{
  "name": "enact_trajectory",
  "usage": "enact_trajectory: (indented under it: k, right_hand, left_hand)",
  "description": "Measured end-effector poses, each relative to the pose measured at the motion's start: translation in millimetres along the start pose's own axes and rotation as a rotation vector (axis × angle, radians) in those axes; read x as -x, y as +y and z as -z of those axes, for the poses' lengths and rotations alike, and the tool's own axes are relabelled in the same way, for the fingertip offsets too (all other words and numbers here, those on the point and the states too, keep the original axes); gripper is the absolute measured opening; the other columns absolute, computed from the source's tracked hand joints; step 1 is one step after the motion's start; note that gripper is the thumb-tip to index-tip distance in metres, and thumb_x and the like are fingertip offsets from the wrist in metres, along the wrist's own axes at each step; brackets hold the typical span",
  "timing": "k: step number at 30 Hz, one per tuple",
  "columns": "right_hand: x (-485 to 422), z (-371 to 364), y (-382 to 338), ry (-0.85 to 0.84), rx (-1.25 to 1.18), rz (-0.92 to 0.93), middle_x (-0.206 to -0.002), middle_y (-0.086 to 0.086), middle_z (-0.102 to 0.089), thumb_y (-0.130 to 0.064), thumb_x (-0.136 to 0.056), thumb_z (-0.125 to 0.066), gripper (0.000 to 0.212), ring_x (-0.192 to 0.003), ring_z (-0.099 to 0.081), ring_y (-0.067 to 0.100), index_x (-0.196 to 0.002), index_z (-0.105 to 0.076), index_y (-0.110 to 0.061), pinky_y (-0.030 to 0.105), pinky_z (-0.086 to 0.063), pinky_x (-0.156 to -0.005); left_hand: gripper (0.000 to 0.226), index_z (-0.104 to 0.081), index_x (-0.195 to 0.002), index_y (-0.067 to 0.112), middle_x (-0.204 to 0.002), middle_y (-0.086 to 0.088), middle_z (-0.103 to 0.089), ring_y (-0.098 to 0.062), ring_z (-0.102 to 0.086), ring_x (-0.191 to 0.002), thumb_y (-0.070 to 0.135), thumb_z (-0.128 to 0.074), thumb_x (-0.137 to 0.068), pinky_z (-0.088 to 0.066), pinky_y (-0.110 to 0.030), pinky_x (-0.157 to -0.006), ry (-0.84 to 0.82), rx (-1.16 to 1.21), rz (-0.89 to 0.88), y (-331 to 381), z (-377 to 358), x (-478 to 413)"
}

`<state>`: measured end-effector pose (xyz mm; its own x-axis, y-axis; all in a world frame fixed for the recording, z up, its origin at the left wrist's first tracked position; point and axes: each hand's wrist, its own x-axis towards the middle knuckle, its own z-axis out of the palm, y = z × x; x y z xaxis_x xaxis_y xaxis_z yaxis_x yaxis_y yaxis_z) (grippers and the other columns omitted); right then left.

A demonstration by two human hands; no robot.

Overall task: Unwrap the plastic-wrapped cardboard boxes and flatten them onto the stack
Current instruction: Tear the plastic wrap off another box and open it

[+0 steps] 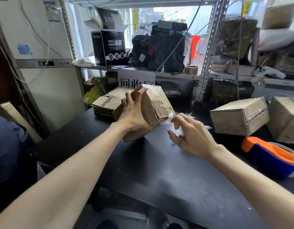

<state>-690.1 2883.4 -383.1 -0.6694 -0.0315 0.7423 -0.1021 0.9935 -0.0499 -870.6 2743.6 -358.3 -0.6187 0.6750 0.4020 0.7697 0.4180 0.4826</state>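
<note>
Both your hands were busy over the dark surface (159, 176), set apart. Your right hand (190, 136) pinched a crumpled wad of clear wrap (175, 120) stretched from the box's near corner, apparently to strip it. Your left hand (134, 113) clamped round the box (152, 104), tilted on one corner, probably so the film could peel free. A tape dispenser (272, 156) sat at the right, with two wrapped boxes (238, 116) waiting beyond it. The stack (106, 103) of flattened cardboard lay just behind the held box, within easy reach.
</note>
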Motion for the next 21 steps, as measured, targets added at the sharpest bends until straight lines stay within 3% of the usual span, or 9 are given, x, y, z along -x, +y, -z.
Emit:
enact_trajectory:
  k: [4,5,8,10,14,16,21]
  right_hand:
    - [-26.4,9.0,-10.6,0.288,-0.025,-0.348,-0.079,0.0,-0.059,-0.03,-0.094,-0.056,0.024,-0.07,-0.06,0.026,-0.08,-0.054,-0.011,0.034,-0.043,-0.059]
    - [-33.5,9.8,-5.0,0.257,-0.022,-0.499,-0.076,-0.002,-0.06,-0.034,-0.094,-0.059,0.026,-0.072,-0.061,0.026,-0.08,-0.056,-0.012,0.034,-0.042,-0.061]
    - [-42.5,-0.8,13.3,-0.048,-0.15,-0.83,-0.078,-0.002,-0.065,-0.054,-0.08,-0.074,0.041,-0.08,-0.063,0.023,-0.081,-0.062,-0.014,0.038,-0.05,-0.072]
    - [-40.6,-11.9,16.0,-0.163,-0.261,-0.9,-0.078,-0.001,-0.068,-0.055,-0.069,-0.082,0.046,-0.077,-0.064,0.021,-0.082,-0.064,-0.014,0.04,-0.054,-0.074]
    - [-40.2,-23.4,14.2,-0.084,-0.622,-1.016,-0.068,0.01,-0.07,-0.023,-0.075,-0.085,0.03,-0.06,-0.066,0.021,-0.077,-0.062,-0.005,0.039,-0.061,-0.067]
    - [-42.1,-22.9,15.4,-0.05,-0.635,-1.046,-0.069,0.014,-0.069,-0.011,-0.078,-0.083,0.022,-0.055,-0.066,0.019,-0.077,-0.063,-0.001,0.032,-0.06,-0.06]
    - [-38.0,-25.1,17.2,0.009,-0.572,-1.012,-0.059,0.01,-0.067,0.003,-0.081,-0.074,0.016,-0.054,-0.067,0.019,-0.069,-0.067,-0.006,0.032,-0.061,-0.061]
  left_hand:
    - [0.127,-0.014,-0.148,0.039,-0.139,-0.005,-0.012,-0.035,-0.021,-0.127,0.042,-0.096,-0.051,-0.037,-0.055,-0.105,-0.002,-0.018,-0.047,-0.6,-1.1,10.1]
    - [0.128,-0.014,-0.149,0.038,-0.139,-0.006,-0.012,-0.034,-0.021,-0.127,0.042,-0.096,-0.051,-0.036,-0.054,-0.106,-0.004,-0.027,-0.051,-1.7,-0.9,13.3]
    - [0.131,-0.011,-0.148,0.038,-0.139,-0.007,-0.01,-0.035,-0.021,-0.128,0.04,-0.096,-0.05,-0.034,-0.052,-0.107,-0.009,-0.048,-0.045,-6.2,-0.7,18.4]
    - [0.132,-0.009,-0.147,0.04,-0.139,-0.006,-0.008,-0.037,-0.02,-0.129,0.039,-0.096,-0.049,-0.035,-0.054,-0.106,-0.016,-0.051,-0.053,-9.4,-1.4,20.8]
    - [0.13,-0.003,-0.14,0.047,-0.14,-0.005,-0.008,-0.037,-0.018,-0.131,0.038,-0.096,-0.049,-0.036,-0.053,-0.106,-0.008,-0.045,-0.065,-10.4,-2.8,21.1]
    - [0.13,-0.003,-0.138,0.05,-0.14,-0.005,-0.008,-0.038,-0.018,-0.131,0.038,-0.097,-0.048,-0.036,-0.054,-0.106,-0.012,-0.044,-0.059,-9.3,-3.3,18.5]
    - [0.13,-0.005,-0.139,0.052,-0.141,-0.006,-0.009,-0.041,-0.017,-0.133,0.04,-0.097,-0.048,-0.038,-0.059,-0.106,-0.02,-0.031,-0.044,-9.3,-4.1,15.1]
